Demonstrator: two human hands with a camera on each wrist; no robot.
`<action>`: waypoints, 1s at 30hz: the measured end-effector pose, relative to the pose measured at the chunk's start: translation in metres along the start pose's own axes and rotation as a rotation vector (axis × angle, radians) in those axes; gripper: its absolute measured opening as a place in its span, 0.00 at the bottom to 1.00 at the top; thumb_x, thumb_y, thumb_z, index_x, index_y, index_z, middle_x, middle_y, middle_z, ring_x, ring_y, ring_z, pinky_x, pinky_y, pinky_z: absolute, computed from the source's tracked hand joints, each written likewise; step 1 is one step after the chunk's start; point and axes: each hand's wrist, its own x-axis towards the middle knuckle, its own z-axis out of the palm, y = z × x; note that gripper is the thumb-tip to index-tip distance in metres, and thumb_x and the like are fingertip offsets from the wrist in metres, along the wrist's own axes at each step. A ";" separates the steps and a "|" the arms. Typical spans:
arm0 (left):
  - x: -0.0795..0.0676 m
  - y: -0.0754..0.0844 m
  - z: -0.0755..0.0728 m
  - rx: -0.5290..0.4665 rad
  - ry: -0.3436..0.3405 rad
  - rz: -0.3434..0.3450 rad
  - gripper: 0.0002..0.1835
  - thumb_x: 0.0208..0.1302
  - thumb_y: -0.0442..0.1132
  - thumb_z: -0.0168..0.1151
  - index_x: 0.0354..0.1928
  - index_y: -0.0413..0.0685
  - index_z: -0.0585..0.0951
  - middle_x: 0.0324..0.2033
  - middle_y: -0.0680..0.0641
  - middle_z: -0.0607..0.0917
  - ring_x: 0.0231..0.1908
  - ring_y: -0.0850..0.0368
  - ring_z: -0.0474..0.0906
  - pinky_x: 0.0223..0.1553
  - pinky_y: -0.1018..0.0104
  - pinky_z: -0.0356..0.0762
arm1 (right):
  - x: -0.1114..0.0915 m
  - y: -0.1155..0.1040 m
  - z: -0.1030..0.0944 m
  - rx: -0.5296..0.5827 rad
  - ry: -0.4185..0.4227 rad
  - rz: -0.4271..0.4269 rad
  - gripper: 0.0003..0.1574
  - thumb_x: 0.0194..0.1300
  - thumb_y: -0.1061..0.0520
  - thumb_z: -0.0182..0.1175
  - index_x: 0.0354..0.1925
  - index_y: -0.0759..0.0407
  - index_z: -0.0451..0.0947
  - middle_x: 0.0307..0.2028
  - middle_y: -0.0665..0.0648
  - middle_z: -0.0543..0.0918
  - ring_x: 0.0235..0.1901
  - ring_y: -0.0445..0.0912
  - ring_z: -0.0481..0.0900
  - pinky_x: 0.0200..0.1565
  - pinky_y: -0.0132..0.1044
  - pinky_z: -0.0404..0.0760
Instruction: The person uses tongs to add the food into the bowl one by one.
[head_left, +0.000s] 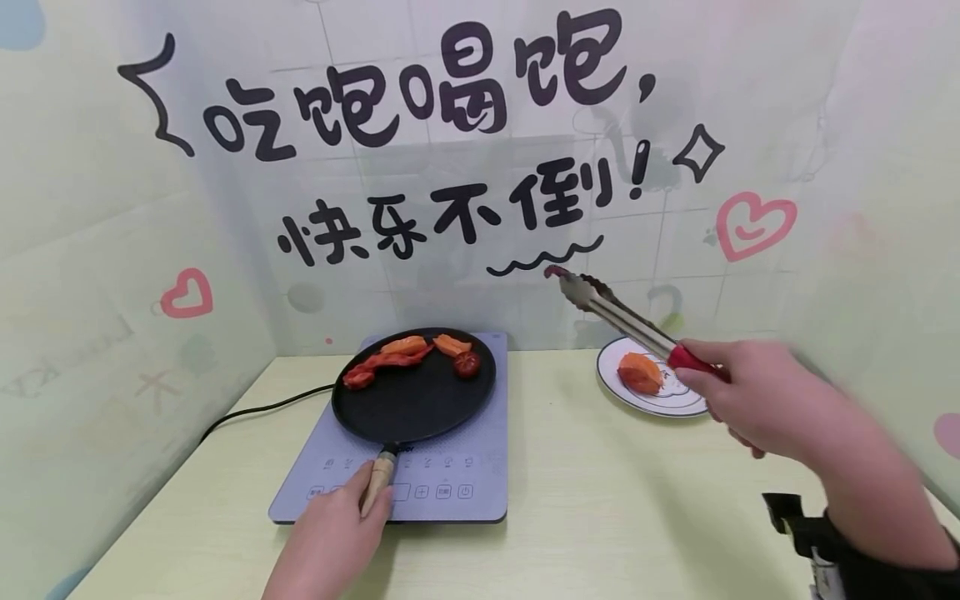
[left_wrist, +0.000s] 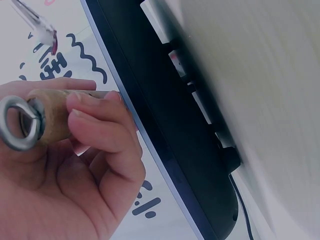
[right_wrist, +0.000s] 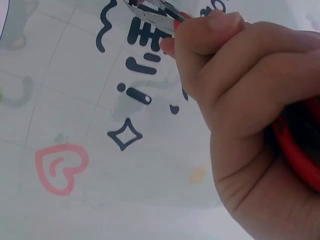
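My left hand (head_left: pixel 330 533) grips the wooden handle (head_left: pixel 380 477) of a black frying pan (head_left: pixel 420 408). In the left wrist view its fingers curl round that handle (left_wrist: pixel 55 110), which ends in a metal ring (left_wrist: pixel 20 142). Along the pan's far side lie a red strip (head_left: pixel 390 361), orange pieces (head_left: pixel 452 345) and a dark red round piece (head_left: pixel 467 364). My right hand (head_left: pixel 772 404) holds metal tongs (head_left: pixel 633 327) with red grips, raised above the table between pan and plate. A small dark red piece (head_left: pixel 553 271) sits at the tongs' tip; its kind is unclear.
The pan rests on a grey induction cooker (head_left: pixel 491 467) with a black cord (head_left: pixel 266 408) running left. At the right, a white plate (head_left: pixel 678 406) bears orange-red food pieces (head_left: pixel 640 372). A printed wall sheet (head_left: pixel 450 292) closes off the back and sides of the pale table (head_left: pixel 585 500).
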 end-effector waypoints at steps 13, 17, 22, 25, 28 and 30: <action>0.001 0.000 0.001 0.000 -0.015 -0.012 0.34 0.69 0.52 0.52 0.68 0.34 0.66 0.44 0.34 0.82 0.32 0.49 0.74 0.31 0.55 0.71 | 0.016 -0.057 0.071 0.033 -0.011 -0.022 0.26 0.70 0.51 0.56 0.64 0.53 0.70 0.20 0.57 0.73 0.09 0.46 0.72 0.13 0.35 0.75; 0.001 0.000 0.001 0.001 -0.020 -0.011 0.34 0.69 0.52 0.52 0.68 0.34 0.66 0.44 0.34 0.82 0.33 0.48 0.75 0.32 0.55 0.71 | 0.020 -0.068 0.092 0.040 -0.033 -0.027 0.30 0.70 0.52 0.56 0.68 0.54 0.66 0.20 0.56 0.74 0.08 0.45 0.71 0.12 0.34 0.74; 0.001 0.000 0.001 -0.002 -0.024 -0.011 0.34 0.69 0.52 0.51 0.68 0.33 0.66 0.43 0.35 0.82 0.33 0.49 0.75 0.32 0.55 0.71 | 0.026 -0.076 0.118 0.002 -0.035 -0.129 0.28 0.71 0.54 0.56 0.65 0.61 0.69 0.27 0.55 0.77 0.11 0.43 0.70 0.14 0.34 0.73; 0.002 0.000 0.001 -0.001 -0.029 -0.015 0.34 0.70 0.52 0.51 0.68 0.33 0.65 0.41 0.36 0.82 0.32 0.49 0.74 0.31 0.55 0.71 | 0.032 -0.078 0.130 -0.062 -0.020 -0.179 0.25 0.70 0.54 0.56 0.62 0.62 0.71 0.31 0.56 0.80 0.17 0.43 0.72 0.19 0.34 0.74; 0.002 0.000 0.001 0.000 -0.031 -0.018 0.35 0.70 0.52 0.51 0.68 0.33 0.65 0.39 0.38 0.82 0.31 0.49 0.74 0.29 0.56 0.70 | 0.040 -0.081 0.138 -0.126 0.017 -0.203 0.21 0.69 0.54 0.57 0.57 0.63 0.74 0.30 0.56 0.81 0.22 0.45 0.73 0.23 0.34 0.76; 0.002 0.000 0.001 0.001 -0.031 -0.018 0.35 0.70 0.52 0.52 0.68 0.32 0.65 0.39 0.38 0.82 0.31 0.49 0.74 0.29 0.56 0.70 | 0.045 -0.084 0.141 -0.151 0.039 -0.205 0.19 0.69 0.54 0.57 0.55 0.62 0.75 0.28 0.56 0.80 0.23 0.45 0.73 0.24 0.34 0.75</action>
